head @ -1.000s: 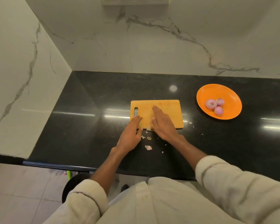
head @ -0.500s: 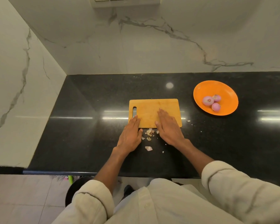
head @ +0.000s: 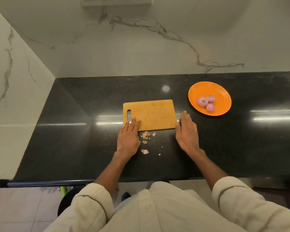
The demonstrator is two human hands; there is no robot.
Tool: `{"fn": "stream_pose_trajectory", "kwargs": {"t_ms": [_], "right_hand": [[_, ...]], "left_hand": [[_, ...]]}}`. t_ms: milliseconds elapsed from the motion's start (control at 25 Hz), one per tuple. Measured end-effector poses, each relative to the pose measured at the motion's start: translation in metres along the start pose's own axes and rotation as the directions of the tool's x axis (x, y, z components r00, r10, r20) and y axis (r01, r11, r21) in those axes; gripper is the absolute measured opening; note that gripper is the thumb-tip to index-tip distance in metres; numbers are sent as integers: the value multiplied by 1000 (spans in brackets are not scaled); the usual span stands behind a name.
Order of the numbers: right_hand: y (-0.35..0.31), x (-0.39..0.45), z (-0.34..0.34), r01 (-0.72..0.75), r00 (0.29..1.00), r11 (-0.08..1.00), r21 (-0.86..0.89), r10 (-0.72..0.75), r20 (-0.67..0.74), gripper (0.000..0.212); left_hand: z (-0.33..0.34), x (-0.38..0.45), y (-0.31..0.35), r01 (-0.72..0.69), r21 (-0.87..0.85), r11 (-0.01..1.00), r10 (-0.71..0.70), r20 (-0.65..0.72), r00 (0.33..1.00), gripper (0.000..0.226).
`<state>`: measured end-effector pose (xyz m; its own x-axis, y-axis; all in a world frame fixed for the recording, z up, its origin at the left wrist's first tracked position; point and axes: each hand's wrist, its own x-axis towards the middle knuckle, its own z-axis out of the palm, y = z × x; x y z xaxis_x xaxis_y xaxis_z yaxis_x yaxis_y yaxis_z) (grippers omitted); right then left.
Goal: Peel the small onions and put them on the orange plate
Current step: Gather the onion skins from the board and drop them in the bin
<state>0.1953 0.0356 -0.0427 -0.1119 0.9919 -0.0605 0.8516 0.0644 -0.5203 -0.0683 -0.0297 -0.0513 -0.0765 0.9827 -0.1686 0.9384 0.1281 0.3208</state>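
Three peeled pink onions [head: 206, 103] sit together on the round orange plate [head: 223, 94], on a glossy black stone counter [head: 74, 139] below white marble walls [head: 141, 47]. Flat left hand [head: 128, 137] rests on the wooden cutting board [head: 151, 114]; flat right hand [head: 187, 131] lies beside it, empty. Papery peel scraps [head: 146, 136] are too small to make out.

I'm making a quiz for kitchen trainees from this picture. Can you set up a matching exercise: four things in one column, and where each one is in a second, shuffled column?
Things:
1. onions
2. peel scraps
3. left hand
4. right hand

Places:
A. fingers on the cutting board's near left corner
B. on the orange plate
C. flat on the counter, right of the board
D. on the counter, in front of the board

Pairs: 1-B, 2-D, 3-A, 4-C
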Motion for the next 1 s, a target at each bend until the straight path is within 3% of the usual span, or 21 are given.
{"fn": "stream_pose_trajectory", "kwargs": {"t_ms": [120, 320, 400, 520, 720, 880, 1000], "right_hand": [[15, 7, -3, -97, 993, 988, -118, 105, 62, 61], [3, -54, 15, 86, 985, 993, -80, -73, 158, 67], [11, -59, 7, 115, 986, 993, -32, -110, 127, 64], [29, -51, -2, -5, 1000, 996, -92, 8, 26, 63], [7, -59, 14, -98, 994, 989, -113, 104, 45, 66], [-19, -79, 27, 94, 985, 991, -95, -79, 152, 67], [2, -66, 4, 87, 995, 995, -47, -84, 58, 62]], "left_hand": [[4, -1, 9, 43, 12, 999, -43, -17, 999, 67], [10, -1, 18, 36, 2, 999, -36, -29, 999, 74], [12, -5, 20, -2, -14, 1000, 2, -31, 1000, 76], [17, -11, 22, -23, -35, 999, 21, -51, 998, 78], [8, -2, 36, 37, -16, 999, -38, -135, 990, 57], [4, 4, 49, 124, -24, 992, -127, -162, 979, 54], [3, 11, 54, 108, -87, 990, -125, -235, 964, 19]]}}
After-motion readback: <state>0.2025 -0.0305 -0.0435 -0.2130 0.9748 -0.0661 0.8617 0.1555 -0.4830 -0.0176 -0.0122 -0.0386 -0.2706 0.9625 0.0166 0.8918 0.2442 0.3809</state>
